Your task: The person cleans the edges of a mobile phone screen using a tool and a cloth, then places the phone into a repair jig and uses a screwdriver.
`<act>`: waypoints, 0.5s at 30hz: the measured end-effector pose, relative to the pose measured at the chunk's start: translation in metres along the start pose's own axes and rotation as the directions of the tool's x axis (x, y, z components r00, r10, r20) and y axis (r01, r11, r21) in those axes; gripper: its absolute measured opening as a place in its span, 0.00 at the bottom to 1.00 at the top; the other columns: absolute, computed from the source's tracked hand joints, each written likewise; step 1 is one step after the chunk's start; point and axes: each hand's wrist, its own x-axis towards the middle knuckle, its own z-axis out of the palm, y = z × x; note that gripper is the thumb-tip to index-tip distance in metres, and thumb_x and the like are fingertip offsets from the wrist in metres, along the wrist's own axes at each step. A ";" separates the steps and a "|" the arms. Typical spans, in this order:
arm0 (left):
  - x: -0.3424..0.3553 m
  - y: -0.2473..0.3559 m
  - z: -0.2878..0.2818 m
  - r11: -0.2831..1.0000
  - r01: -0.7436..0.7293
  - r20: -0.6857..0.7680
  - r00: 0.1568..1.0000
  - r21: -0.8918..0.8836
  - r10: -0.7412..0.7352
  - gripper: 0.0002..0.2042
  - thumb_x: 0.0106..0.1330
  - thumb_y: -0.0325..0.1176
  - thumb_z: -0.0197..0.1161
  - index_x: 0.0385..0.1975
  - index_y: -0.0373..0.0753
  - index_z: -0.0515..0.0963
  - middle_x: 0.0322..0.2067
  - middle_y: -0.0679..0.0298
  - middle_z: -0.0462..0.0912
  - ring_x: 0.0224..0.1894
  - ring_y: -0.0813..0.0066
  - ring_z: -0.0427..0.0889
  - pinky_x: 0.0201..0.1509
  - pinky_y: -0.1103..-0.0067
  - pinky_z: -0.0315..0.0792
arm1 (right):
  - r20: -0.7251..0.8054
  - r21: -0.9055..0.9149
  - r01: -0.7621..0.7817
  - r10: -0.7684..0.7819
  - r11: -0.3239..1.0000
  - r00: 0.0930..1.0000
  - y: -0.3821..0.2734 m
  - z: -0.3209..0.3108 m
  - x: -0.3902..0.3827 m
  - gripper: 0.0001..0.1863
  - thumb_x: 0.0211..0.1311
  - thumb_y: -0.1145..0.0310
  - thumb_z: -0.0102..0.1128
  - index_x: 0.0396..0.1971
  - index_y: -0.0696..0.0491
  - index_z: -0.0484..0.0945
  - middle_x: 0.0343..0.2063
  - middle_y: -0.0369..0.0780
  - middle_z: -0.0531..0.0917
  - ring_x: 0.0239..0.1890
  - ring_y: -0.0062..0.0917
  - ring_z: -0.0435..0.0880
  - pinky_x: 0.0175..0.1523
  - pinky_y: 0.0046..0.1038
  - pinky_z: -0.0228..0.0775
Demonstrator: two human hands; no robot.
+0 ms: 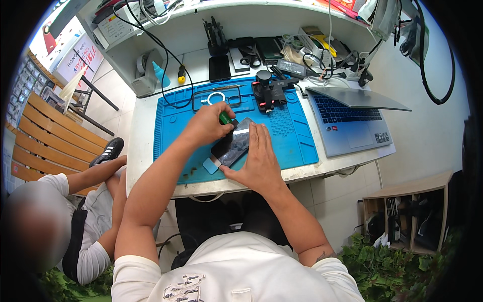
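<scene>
A dark, glossy phone (232, 147) lies slanted on the blue repair mat (297, 157). My left hand (207, 124) is closed, with a small green object (225, 118) pinched between thumb and fingers at the phone's upper left edge. What kind of object it is, I cannot make out. My right hand (260, 160) grips the phone, its fingers along the right edge and its thumb by the lower end. A pale blue tab (210, 166) sticks out from that lower end. Behind my left hand, a white ring (216, 94) lies within a thin black phone-shaped frame (195, 102).
A black clamp holder (263, 89) stands at the mat's back, beside an open laptop (347, 121) on the right. Behind are another dark phone (219, 68), a blue bottle (160, 73), a yellow-black screwdriver (181, 75) and tangled cables (322, 63). Another person (90, 211) sits at the left.
</scene>
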 end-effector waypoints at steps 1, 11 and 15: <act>0.000 0.001 0.001 1.000 -0.002 -0.001 1.000 0.001 0.002 0.14 0.65 0.26 0.79 0.47 0.36 0.85 0.33 0.58 0.92 0.33 0.71 0.93 0.41 0.73 0.84 | 0.002 -0.005 0.000 0.000 1.000 1.000 0.000 0.000 0.000 0.71 0.45 0.46 0.90 0.78 0.74 0.56 0.74 0.67 0.67 0.81 0.65 0.63 0.84 0.53 0.61; 0.024 -0.016 -0.005 0.979 0.067 0.108 0.993 -0.191 -0.047 0.15 0.64 0.28 0.82 0.47 0.36 0.84 0.32 0.62 0.91 0.30 0.76 0.91 0.33 0.78 0.84 | 0.012 -0.012 -0.001 0.001 1.000 1.000 0.001 0.000 0.000 0.71 0.47 0.44 0.88 0.78 0.74 0.56 0.74 0.67 0.66 0.81 0.64 0.62 0.85 0.52 0.60; 0.028 -0.018 -0.010 0.955 0.152 0.170 0.979 -0.253 -0.111 0.16 0.62 0.28 0.83 0.47 0.36 0.84 0.31 0.64 0.90 0.28 0.78 0.90 0.31 0.80 0.83 | 0.045 0.003 -0.018 0.018 1.000 0.999 0.002 -0.001 0.000 0.70 0.50 0.44 0.86 0.78 0.76 0.55 0.75 0.67 0.64 0.82 0.64 0.59 0.86 0.52 0.56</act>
